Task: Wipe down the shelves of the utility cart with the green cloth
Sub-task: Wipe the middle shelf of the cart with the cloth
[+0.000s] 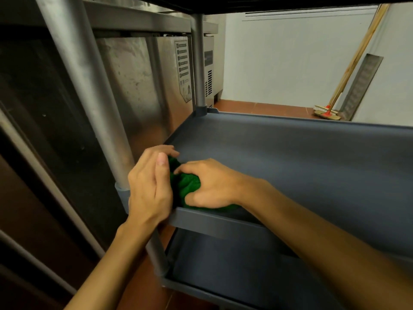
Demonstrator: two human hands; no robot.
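Note:
The green cloth (186, 183) lies bunched in the near left corner of the grey middle shelf (290, 153) of the utility cart. My right hand (210, 184) rests on top of the cloth, its fingers curled round the bundle. My left hand (149, 182) sits at the shelf's left edge beside the metal post (93, 86), fingers curled against the cloth's left side. Part of the cloth is hidden under both hands. A lower shelf (223, 269) shows beneath.
A stainless steel appliance (143, 86) stands close on the left of the cart. The underside of the upper shelf (268, 3) hangs overhead. Brooms (328, 110) and a metal panel (359, 86) lean on the far white wall above the red tile floor.

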